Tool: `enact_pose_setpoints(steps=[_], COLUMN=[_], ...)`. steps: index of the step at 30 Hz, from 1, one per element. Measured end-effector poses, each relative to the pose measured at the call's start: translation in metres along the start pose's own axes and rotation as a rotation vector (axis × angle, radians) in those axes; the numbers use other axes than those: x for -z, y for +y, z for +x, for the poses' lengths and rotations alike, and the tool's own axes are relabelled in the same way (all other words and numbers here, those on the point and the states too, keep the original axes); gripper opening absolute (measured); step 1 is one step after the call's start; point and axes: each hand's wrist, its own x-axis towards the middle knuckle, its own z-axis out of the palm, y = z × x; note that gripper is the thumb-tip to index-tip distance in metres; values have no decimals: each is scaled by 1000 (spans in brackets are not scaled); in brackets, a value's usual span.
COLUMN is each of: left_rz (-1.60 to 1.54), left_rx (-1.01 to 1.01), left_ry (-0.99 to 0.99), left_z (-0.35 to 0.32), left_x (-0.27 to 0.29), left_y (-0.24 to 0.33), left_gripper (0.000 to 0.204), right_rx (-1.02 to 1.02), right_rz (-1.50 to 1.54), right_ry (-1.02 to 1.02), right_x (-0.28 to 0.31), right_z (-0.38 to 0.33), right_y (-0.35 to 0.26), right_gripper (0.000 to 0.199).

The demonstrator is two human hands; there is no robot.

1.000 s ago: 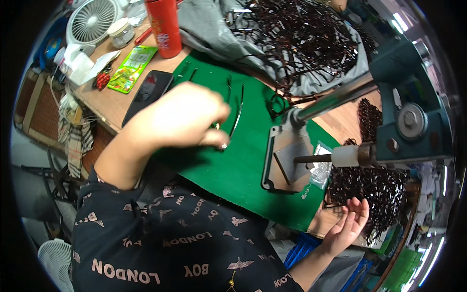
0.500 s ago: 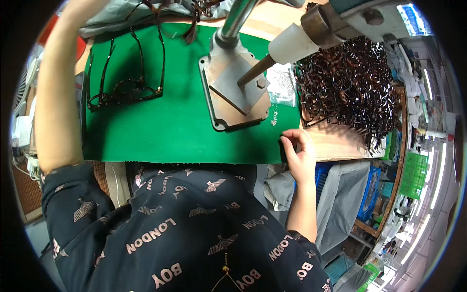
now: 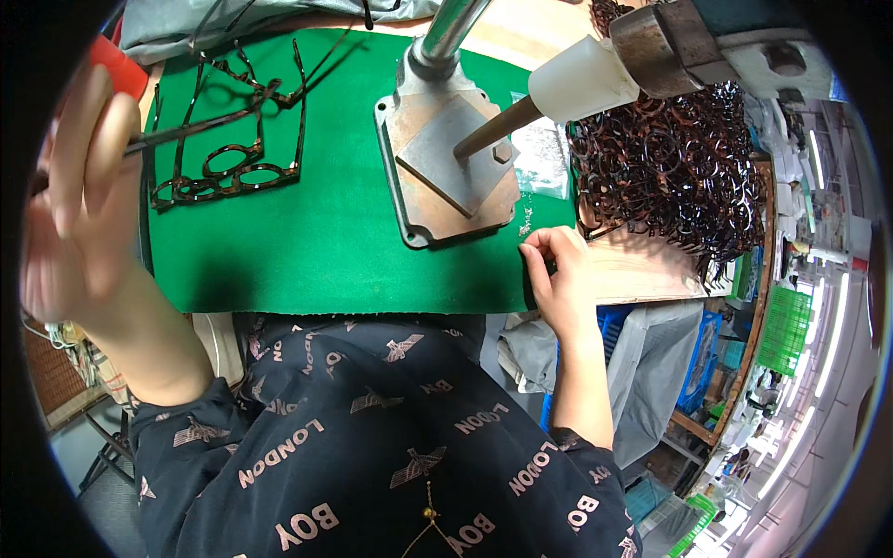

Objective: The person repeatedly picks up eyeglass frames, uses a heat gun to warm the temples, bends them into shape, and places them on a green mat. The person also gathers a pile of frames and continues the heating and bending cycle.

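Note:
My left hand (image 3: 88,177), blurred, is raised at the left edge of the green mat (image 3: 344,260). Its fingers grip the temple of a dark tortoiseshell glasses frame (image 3: 191,128), held above the mat. Below it, more tortoiseshell glasses (image 3: 223,189) lie on the mat with their temples pointing away. My right hand (image 3: 566,279) rests at the mat's right edge, thumb and forefinger pinched together. What lies between those fingertips, if anything, is too small to tell. Just beyond it are tiny shiny pieces (image 3: 526,216).
A metal press base (image 3: 395,200) with a slanted rod and white collar (image 3: 581,79) stands mid-mat. A clear bag of small parts (image 3: 544,163) lies beside it. Dark glasses frames (image 3: 665,177) are heaped at right. Grey cloth (image 3: 167,33) lies at the back left.
My left hand has come back from the far left, bringing a glasses frame over the mat. My right hand has shifted slightly left and away from me, still pinched.

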Motion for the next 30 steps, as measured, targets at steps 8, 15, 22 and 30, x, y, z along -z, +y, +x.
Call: enact_pose_setpoints(steps=[8,15,22,30], left_rz=[344,680,500,229], left_rx=[202,313,365,461], left_ry=[374,770,636,557], left_z=[-14,-8,0,-11], left_x=[-62,-99,-109,-116], left_y=[-15,-46,-88,-110], left_gripper=[54,86,95,89], right_rx=[-137,24,79,279], right_rz=[246,43,-174,794], right_ry=[19,35,27,-67], right_x=[8,1,0,38], right_z=[-11,-6,-4,30], right_y=[6,6,-18,-95], right_gripper=[7,9,8,8])
